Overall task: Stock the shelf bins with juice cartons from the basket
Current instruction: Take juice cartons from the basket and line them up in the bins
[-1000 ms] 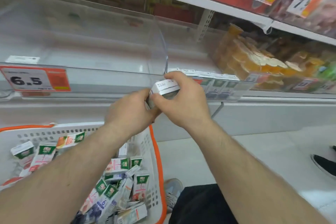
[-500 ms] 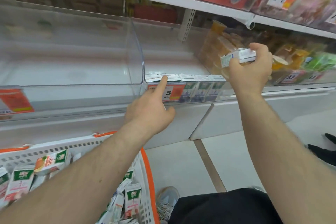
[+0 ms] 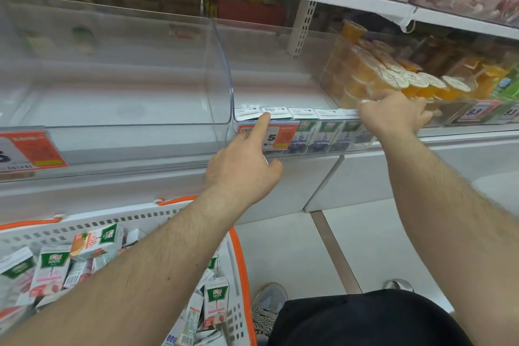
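Starting at the lower left of the frame, the white basket (image 3: 179, 212) with orange rim held a loose heap of juice cartons (image 3: 53, 270), green-topped and lying at all angles. Above it, in the upper left, a clear plastic shelf bin (image 3: 118, 93) carried an orange price tag (image 3: 31, 150) on its front. At the centre, the left hand (image 3: 241, 168) reached up with its index finger straight, the tip touching the top of a carton in the row of cartons (image 3: 309, 132) standing along the front of the middle bin (image 3: 280, 76); its other fingers were curled and held nothing. Right of centre, the right hand (image 3: 393, 115) rested at the right end of that row, fingers curled over the bin's front edge on a carton (image 3: 365, 102) whose white corner showed at the thumb. In the upper right, orange jelly cups (image 3: 393, 78) filled the next bin.
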`<state>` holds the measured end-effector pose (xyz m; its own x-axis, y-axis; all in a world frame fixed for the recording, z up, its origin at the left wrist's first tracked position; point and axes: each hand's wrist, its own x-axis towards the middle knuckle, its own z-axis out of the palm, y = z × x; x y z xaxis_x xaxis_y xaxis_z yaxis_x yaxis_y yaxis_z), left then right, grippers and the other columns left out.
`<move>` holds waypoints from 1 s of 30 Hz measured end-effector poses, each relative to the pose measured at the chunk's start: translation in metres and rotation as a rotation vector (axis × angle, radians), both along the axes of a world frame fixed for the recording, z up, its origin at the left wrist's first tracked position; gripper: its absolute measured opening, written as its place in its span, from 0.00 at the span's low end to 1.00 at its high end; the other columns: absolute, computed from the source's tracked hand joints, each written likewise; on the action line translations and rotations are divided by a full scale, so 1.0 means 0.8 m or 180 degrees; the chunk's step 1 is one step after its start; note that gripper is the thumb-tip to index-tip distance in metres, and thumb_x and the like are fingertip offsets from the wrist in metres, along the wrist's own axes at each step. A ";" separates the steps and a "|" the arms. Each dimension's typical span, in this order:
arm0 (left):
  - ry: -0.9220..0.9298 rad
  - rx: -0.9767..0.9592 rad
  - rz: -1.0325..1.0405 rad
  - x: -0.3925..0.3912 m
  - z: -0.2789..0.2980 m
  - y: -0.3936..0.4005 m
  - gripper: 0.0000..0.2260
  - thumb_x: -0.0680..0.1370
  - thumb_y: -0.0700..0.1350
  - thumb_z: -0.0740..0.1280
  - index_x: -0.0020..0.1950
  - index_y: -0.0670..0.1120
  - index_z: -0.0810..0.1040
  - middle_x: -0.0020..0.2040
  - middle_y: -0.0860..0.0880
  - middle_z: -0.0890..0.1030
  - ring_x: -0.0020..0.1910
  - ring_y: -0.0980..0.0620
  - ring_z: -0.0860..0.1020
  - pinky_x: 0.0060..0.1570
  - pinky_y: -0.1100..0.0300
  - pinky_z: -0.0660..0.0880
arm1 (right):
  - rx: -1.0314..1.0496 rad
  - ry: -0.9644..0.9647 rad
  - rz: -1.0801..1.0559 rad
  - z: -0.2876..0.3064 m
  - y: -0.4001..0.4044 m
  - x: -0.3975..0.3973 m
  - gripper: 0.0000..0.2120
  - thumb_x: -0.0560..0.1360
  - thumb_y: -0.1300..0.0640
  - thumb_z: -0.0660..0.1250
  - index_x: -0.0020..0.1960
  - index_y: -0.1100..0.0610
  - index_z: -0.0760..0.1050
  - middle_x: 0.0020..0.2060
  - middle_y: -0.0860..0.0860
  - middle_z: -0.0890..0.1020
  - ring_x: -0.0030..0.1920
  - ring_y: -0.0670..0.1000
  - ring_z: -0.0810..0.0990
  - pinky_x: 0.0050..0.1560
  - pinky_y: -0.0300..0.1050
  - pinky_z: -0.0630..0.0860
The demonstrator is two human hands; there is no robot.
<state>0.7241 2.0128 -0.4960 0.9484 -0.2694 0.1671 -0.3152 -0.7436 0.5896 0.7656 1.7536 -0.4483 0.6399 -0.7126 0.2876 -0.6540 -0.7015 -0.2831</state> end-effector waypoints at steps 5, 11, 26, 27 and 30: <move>0.0060 -0.0028 -0.0026 0.002 0.001 0.000 0.35 0.76 0.52 0.63 0.78 0.61 0.46 0.66 0.50 0.72 0.59 0.46 0.74 0.50 0.53 0.72 | -0.0001 0.0501 -0.0178 0.000 -0.002 0.001 0.22 0.75 0.49 0.53 0.61 0.54 0.78 0.66 0.59 0.75 0.70 0.61 0.63 0.68 0.58 0.59; 0.0230 -0.0400 -0.0128 -0.001 0.004 0.003 0.35 0.76 0.51 0.63 0.78 0.63 0.47 0.63 0.51 0.74 0.56 0.48 0.75 0.52 0.52 0.76 | -0.0145 0.0749 -0.0308 0.003 0.014 0.002 0.30 0.80 0.40 0.48 0.64 0.61 0.75 0.69 0.63 0.70 0.71 0.63 0.62 0.68 0.58 0.59; 0.2023 -0.3601 0.0930 -0.038 0.032 0.094 0.11 0.83 0.51 0.55 0.55 0.47 0.73 0.40 0.44 0.75 0.33 0.48 0.73 0.35 0.59 0.69 | 0.1939 -0.0685 0.2492 0.012 0.248 -0.077 0.13 0.68 0.54 0.66 0.35 0.64 0.77 0.30 0.60 0.78 0.29 0.47 0.70 0.33 0.47 0.67; 0.2075 -0.3705 0.0984 -0.039 0.033 0.106 0.12 0.83 0.52 0.55 0.55 0.47 0.73 0.42 0.43 0.76 0.35 0.47 0.74 0.36 0.58 0.70 | 0.2357 -0.0453 0.2749 0.015 0.267 -0.087 0.12 0.66 0.53 0.67 0.36 0.62 0.79 0.28 0.55 0.78 0.27 0.44 0.70 0.32 0.43 0.67; 0.2095 -0.3847 0.1098 -0.043 0.037 0.142 0.14 0.83 0.55 0.54 0.53 0.48 0.74 0.47 0.43 0.79 0.40 0.46 0.78 0.40 0.56 0.74 | 0.2371 0.0332 0.3304 0.014 0.311 -0.107 0.10 0.65 0.51 0.73 0.44 0.55 0.80 0.30 0.47 0.79 0.29 0.42 0.73 0.35 0.40 0.69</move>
